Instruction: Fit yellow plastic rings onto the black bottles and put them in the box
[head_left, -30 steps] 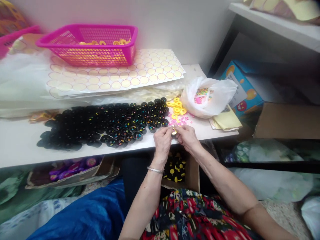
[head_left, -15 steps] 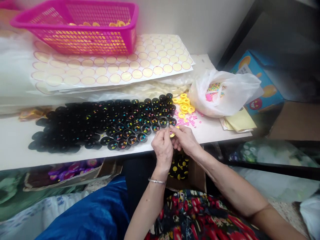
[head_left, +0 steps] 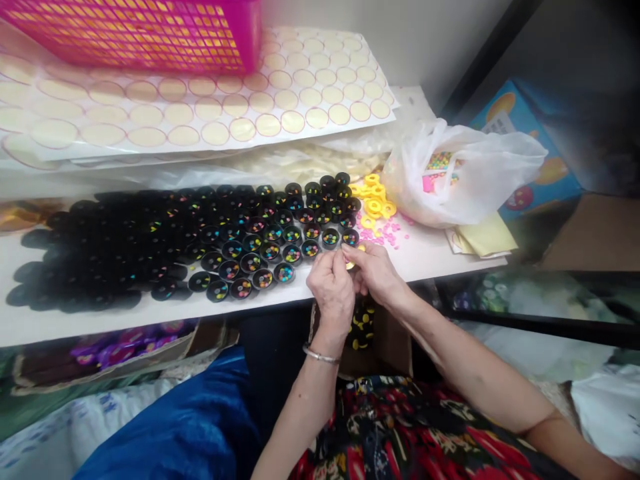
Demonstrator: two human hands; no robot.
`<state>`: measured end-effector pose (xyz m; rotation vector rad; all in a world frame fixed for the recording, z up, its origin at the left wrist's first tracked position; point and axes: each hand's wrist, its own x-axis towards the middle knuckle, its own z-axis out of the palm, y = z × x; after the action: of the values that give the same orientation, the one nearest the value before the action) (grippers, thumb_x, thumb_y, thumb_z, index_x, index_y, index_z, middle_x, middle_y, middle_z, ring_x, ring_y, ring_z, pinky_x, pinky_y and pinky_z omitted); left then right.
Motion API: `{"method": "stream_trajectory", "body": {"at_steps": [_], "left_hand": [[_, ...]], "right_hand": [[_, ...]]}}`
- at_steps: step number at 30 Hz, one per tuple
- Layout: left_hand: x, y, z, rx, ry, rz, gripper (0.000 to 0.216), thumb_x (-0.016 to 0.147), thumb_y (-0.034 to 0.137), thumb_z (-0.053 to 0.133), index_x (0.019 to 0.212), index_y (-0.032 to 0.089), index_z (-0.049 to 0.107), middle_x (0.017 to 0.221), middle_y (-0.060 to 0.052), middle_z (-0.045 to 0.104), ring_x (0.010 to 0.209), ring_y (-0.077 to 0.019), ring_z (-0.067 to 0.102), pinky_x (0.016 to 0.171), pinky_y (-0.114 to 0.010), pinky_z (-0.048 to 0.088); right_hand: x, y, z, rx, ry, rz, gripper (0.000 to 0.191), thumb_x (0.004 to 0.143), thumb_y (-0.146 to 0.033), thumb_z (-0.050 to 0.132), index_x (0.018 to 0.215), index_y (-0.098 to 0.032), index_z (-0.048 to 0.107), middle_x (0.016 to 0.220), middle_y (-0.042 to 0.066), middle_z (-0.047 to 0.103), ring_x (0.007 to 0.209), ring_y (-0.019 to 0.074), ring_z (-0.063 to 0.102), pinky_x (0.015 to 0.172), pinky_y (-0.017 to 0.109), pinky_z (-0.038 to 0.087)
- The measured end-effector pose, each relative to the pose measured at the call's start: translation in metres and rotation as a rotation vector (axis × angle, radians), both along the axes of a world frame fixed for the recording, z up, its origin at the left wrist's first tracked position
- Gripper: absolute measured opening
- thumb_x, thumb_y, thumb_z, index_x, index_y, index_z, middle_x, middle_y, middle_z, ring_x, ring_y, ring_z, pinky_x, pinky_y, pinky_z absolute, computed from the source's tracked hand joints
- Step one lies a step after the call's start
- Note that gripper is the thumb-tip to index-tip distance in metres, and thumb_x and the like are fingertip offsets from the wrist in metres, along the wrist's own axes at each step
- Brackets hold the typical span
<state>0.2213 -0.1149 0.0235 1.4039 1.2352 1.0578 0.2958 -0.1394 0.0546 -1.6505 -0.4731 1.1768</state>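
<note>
Far left, below: glossy purple-wrapped pieces [head_left: 123,348] in a cardboard carton; crumpled, shiny blue fabric [head_left: 175,420] nearby. Above, rigid pink mesh basket [head_left: 247,37] on flat paper sheets [head_left: 215,130] printed with pale ovals. Next, dense rows of round black cups [head_left: 200,240], smooth, colored bits inside, on the white tabletop [head_left: 430,260]. Left hand [head_left: 330,283], fingers curled, and right hand [head_left: 376,269] meet, both pinching 1 small yellow round piece [head_left: 349,266] at table's front edge; fingers partly hide its shape. Behind: smooth yellow rings [head_left: 374,207], tiny pink bits [head_left: 385,235]. Right: crinkled, translucent white plastic bag [head_left: 470,173], blue printed box [head_left: 550,163].
</note>
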Motion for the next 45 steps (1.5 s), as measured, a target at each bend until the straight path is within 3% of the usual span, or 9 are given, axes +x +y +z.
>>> {"method": "stream_trajectory", "body": {"at_steps": [7,12,16,19,21,23,28,33,45], "left_hand": [[-0.007,-0.001,0.006,-0.007,-0.075,-0.096,0.028,0.084,0.037,0.046,0.085,0.018,0.066,0.069,-0.002,0.059,0.067,-0.0123,0.056,0.059,-0.021,0.044],[-0.018,0.003,0.001,-0.043,-0.128,-0.289,0.032,0.07,0.034,0.066,0.097,0.017,0.064,0.083,-0.001,0.059,0.057,-0.0067,0.051,0.052,-0.018,0.043],[-0.02,0.003,0.002,0.069,-0.114,-0.306,0.029,0.066,0.026,0.069,0.093,0.017,0.064,0.094,-0.004,0.059,0.074,-0.0105,0.057,0.066,-0.021,0.047],[-0.023,-0.001,0.01,0.22,-0.099,-0.313,0.022,0.069,0.023,0.067,0.09,0.017,0.065,0.092,-0.005,0.061,0.089,-0.015,0.056,0.078,-0.025,0.046],[-0.028,-0.006,0.017,0.281,-0.09,-0.384,0.019,0.07,0.023,0.066,0.088,0.017,0.065,0.09,-0.005,0.061,0.083,-0.0141,0.056,0.074,-0.024,0.046],[-0.032,-0.012,0.025,0.327,-0.059,-0.464,0.015,0.07,0.022,0.066,0.084,0.016,0.065,0.083,-0.004,0.06,0.073,-0.0119,0.055,0.065,-0.021,0.045],[-0.039,-0.029,0.034,0.363,-0.021,-0.56,0.012,0.068,0.016,0.062,0.08,0.016,0.065,0.076,-0.002,0.059,0.058,-0.0068,0.047,0.049,-0.017,0.038],[-0.04,-0.036,0.035,0.278,-0.095,-0.534,0.016,0.064,0.013,0.065,0.08,0.014,0.064,0.077,-0.002,0.059,0.061,-0.0074,0.05,0.05,-0.017,0.038],[-0.038,-0.048,0.023,0.506,0.065,-0.757,0.011,0.074,0.018,0.059,0.081,0.016,0.066,0.082,-0.005,0.064,0.072,-0.0116,0.059,0.063,-0.021,0.047]], "right_hand": [[-0.003,-0.002,0.002,0.062,-0.076,0.02,0.04,0.077,-0.058,0.049,0.07,-0.018,0.047,0.037,-0.004,0.049,0.028,0.0095,0.043,0.027,0.018,0.028],[0.0,-0.009,-0.002,0.139,-0.044,0.017,0.047,0.077,-0.063,0.044,0.072,-0.017,0.05,0.038,-0.005,0.048,0.029,0.0078,0.041,0.028,0.016,0.028],[0.01,-0.027,0.004,0.166,-0.097,0.153,0.052,0.081,-0.06,0.041,0.092,-0.013,0.059,0.042,-0.006,0.047,0.033,0.0062,0.04,0.031,0.015,0.03],[0.023,-0.045,0.011,0.259,-0.166,0.29,0.047,0.081,-0.05,0.05,0.113,-0.017,0.059,0.077,0.002,0.061,0.058,0.0077,0.054,0.047,0.017,0.045],[0.031,-0.056,0.013,0.342,-0.118,0.353,0.042,0.079,-0.042,0.057,0.115,-0.02,0.06,0.109,0.006,0.057,0.084,0.0117,0.057,0.063,0.022,0.051],[0.038,-0.065,0.012,0.38,0.025,0.4,0.038,0.077,-0.037,0.062,0.112,-0.021,0.063,0.121,0.007,0.051,0.096,0.0154,0.056,0.073,0.026,0.052],[0.048,-0.077,-0.001,0.35,0.349,0.42,0.042,0.061,-0.025,0.077,0.102,-0.017,0.068,0.1,0.007,0.065,0.084,0.0175,0.063,0.07,0.031,0.056],[0.049,-0.087,-0.011,0.415,0.566,0.391,0.044,0.063,-0.029,0.076,0.104,-0.018,0.064,0.099,0.006,0.066,0.087,0.0174,0.064,0.072,0.032,0.056],[0.034,-0.083,0.002,0.191,0.492,0.508,0.057,0.041,-0.007,0.08,0.096,-0.01,0.065,0.08,0.002,0.067,0.073,0.0122,0.06,0.067,0.021,0.047]]}}
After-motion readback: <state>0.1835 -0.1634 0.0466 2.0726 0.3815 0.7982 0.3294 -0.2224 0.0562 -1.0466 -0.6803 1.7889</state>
